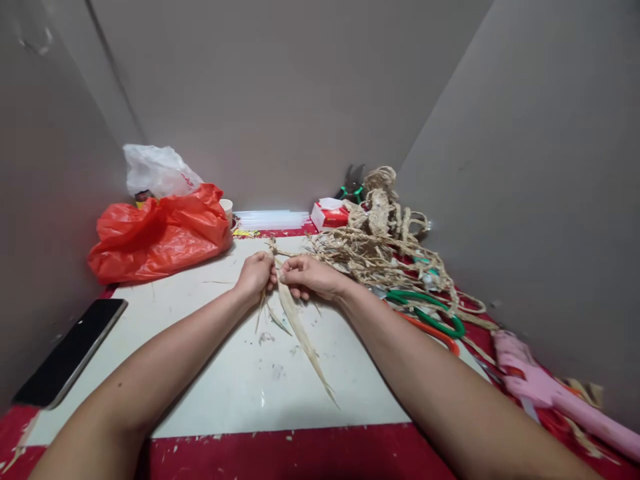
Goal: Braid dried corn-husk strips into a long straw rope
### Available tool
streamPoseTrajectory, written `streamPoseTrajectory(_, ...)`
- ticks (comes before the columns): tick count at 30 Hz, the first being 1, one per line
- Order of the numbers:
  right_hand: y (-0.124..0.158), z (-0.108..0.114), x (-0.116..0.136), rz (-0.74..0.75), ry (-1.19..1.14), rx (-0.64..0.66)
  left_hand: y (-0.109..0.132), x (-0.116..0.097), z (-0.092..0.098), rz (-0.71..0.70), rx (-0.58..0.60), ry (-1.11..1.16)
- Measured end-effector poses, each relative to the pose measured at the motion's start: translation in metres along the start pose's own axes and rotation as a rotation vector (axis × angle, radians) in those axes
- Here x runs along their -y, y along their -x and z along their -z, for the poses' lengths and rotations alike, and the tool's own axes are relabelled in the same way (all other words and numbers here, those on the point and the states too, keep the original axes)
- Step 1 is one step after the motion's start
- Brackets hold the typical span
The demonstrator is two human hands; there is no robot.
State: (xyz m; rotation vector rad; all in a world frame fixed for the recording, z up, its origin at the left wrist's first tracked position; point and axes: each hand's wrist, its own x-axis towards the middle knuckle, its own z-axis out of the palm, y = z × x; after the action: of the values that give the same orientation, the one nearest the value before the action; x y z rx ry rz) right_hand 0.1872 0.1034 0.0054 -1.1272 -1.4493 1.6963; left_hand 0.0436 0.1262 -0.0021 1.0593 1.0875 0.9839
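My left hand (257, 273) is closed around the strands of a braided straw-coloured cord (293, 253), whose knotted tip shows just above my fist. Close beside it, my right hand (313, 277) pinches the upper end of a broad, pale dried husk strip (300, 327). The strip hangs down toward me and narrows to a point on the white board (215, 387). Thinner strands (275, 320), one greenish, trail below my left hand. Toward the right, the cord runs into a heap of braided plant-fibre rope (380, 253). Where the strip meets the cord is hidden by my fingers.
Green-handled scissors (430, 308), an orange handle (433, 333) and a pink glue gun (545, 387) lie right. A phone (73, 350) and red plastic bag (165, 233) are left. Behind stand glue sticks (273, 220), a tissue pack (330, 215) and pruners (353, 187). Grey walls enclose the table.
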Motion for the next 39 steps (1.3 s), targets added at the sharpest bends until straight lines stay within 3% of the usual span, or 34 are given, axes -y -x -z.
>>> streamPoseTrajectory(12, 0.001, -0.014, 0.003, 0.055, 0.082, -0.108, 0.001, 0.004, -0.006, -0.170, -0.149, -0.199)
streamPoseTrajectory(19, 0.001, -0.013, 0.004, 0.039, 0.033, -0.053, 0.002, 0.004, -0.006, -0.181, -0.143, -0.211)
streamPoseTrajectory(26, 0.004, -0.017, 0.008, 0.035, 0.135, -0.091, 0.005, 0.001, -0.008, -0.213, -0.134, -0.246)
streamPoseTrajectory(33, 0.003, -0.024, 0.010, 0.094, 0.218, -0.222, 0.002, 0.003, -0.006, -0.176, -0.108, -0.227)
streamPoseTrajectory(37, -0.001, -0.014, 0.007, 0.089, 0.262, -0.400, 0.001, 0.002, -0.006, -0.086, -0.075, -0.103)
streamPoseTrajectory(39, -0.004, -0.007, 0.011, 0.157, 0.195, -0.517, 0.001, 0.000, -0.006, -0.059, -0.079, -0.074)
